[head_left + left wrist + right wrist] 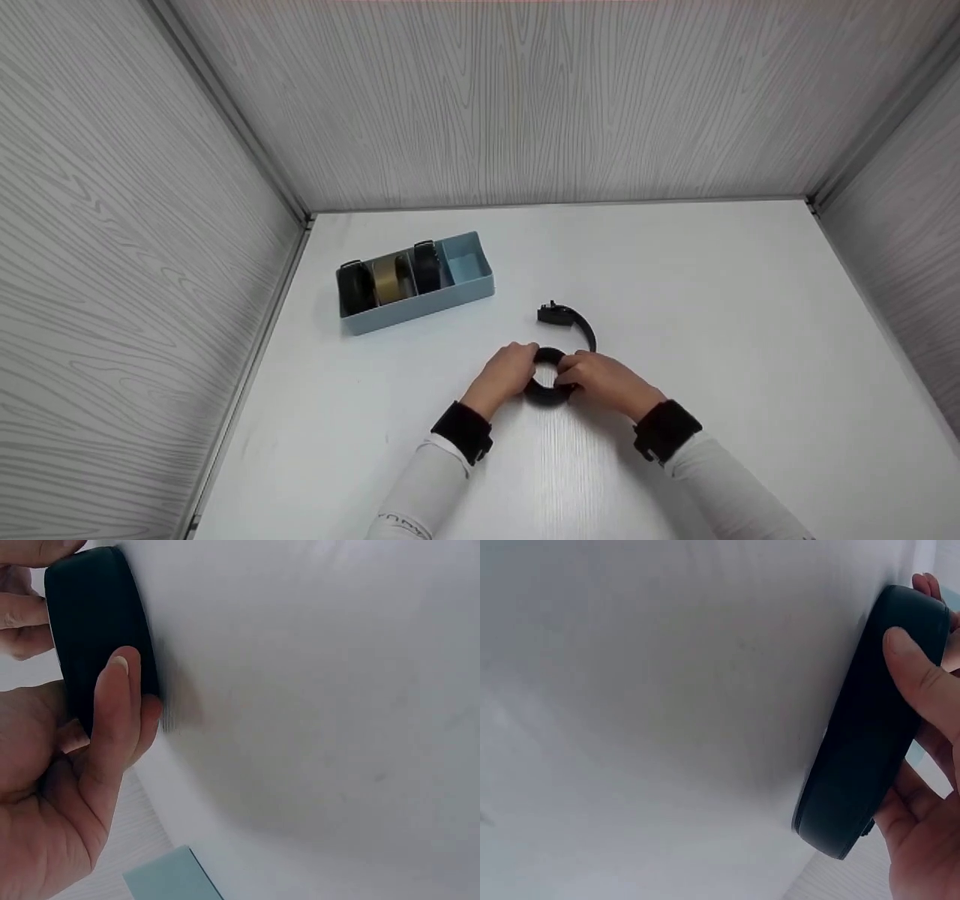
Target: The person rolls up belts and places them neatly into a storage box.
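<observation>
A black belt (546,397) lies coiled into a ring on the white table, standing on its edge. Beyond the coil, its loose end curves away to the buckle (555,315). My left hand (510,369) grips the coil's left side; in the left wrist view its fingers press the outer face of the belt (97,622). On the other side my right hand (604,381) holds the coil, with fingertips inside the ring. The right wrist view shows a thumb (922,679) against the belt's outer face (862,735). Some fingers are hidden behind the coil.
A blue divided box (420,306) stands at the back left. It holds a black rolled belt (355,289), a tan rolled belt (386,280) and another black rolled belt (427,268). Grey wood-grain panels (480,105) border the table at the back and sides.
</observation>
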`<state>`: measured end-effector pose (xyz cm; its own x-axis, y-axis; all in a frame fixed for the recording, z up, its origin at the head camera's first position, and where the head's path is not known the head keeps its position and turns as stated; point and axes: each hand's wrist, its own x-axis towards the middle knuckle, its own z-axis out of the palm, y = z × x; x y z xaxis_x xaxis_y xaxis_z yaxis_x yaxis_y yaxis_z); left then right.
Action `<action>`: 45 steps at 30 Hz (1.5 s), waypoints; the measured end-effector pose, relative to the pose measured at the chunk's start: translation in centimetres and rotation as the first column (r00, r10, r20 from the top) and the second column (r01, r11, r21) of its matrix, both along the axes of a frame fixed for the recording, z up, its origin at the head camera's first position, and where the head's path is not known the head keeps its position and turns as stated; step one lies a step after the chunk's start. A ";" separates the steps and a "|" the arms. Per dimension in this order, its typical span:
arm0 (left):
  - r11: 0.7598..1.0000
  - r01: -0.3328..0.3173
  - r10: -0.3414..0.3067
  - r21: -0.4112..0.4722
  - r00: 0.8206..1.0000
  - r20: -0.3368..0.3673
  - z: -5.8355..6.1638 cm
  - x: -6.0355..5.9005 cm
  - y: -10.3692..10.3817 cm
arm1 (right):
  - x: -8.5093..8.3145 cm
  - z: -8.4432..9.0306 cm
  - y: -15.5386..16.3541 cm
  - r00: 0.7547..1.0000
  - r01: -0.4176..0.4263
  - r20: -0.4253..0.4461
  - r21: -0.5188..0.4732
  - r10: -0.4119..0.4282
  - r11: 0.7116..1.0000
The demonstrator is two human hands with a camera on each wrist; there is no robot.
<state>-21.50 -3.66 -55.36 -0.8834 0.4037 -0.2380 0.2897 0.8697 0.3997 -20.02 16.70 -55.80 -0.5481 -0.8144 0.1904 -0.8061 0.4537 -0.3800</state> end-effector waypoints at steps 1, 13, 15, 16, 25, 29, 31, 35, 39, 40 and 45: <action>1.000 0.014 -0.014 0.001 1.000 -0.007 0.1 -0.1 0.0 | 0.0 0.1 0.1 1.000 -0.005 0.009 -0.001 0.005 1.000; 0.994 -0.076 0.063 0.076 0.984 0.164 0.4 0.2 -0.6 | 0.1 -0.3 -0.6 0.999 0.034 -0.026 -0.006 -0.034 0.999; 0.995 -0.087 0.077 0.057 0.983 0.166 0.4 0.2 -0.4 | 0.2 -0.3 -0.6 0.999 0.032 -0.033 -0.004 -0.032 0.999; 0.996 -0.079 0.072 0.040 0.986 0.151 0.4 0.2 -0.3 | 0.3 -0.3 -0.6 0.999 0.026 -0.034 -0.005 -0.026 1.000; 0.996 0.079 -0.078 -0.038 0.997 0.009 0.2 -0.2 -0.1 | 0.4 -0.2 -0.1 1.000 -0.018 -0.006 -0.051 0.018 0.999; 1.000 0.022 -0.023 -0.003 0.999 -0.046 -0.4 0.0 -0.3 | 0.5 -0.5 -0.4 0.999 0.002 -0.043 -0.029 -0.003 1.000; 0.999 -0.022 0.024 0.031 0.999 -0.049 -0.5 0.1 -0.4 | 0.6 -0.5 -0.5 0.998 0.022 -0.060 -0.037 -0.024 0.999; 0.997 -0.052 0.055 0.064 0.997 -0.050 -0.5 0.2 -0.4 | 0.5 -0.5 -0.6 0.996 0.050 -0.070 -0.044 -0.052 0.998; 1.000 -0.019 0.020 0.014 0.996 -0.083 -0.3 0.2 -0.2 | 0.4 -0.5 -0.2 0.997 0.050 -0.063 -0.026 -0.052 0.998; 1.000 -0.009 0.009 -0.004 0.996 -0.092 -0.2 0.2 -0.2 | 0.4 -0.5 0.0 0.996 0.053 -0.064 -0.018 -0.054 0.998; 0.998 0.024 -0.032 -0.064 0.991 -0.133 -0.2 0.2 -0.2 | -0.2 -0.1 1.4 0.989 0.098 -0.115 0.029 -0.094 0.995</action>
<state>-21.34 -3.87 -55.52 -0.8977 0.4165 -0.1437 0.3613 0.8825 0.3010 -20.18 18.15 -55.90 -0.6008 -0.7661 0.2283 -0.7949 0.5425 -0.2716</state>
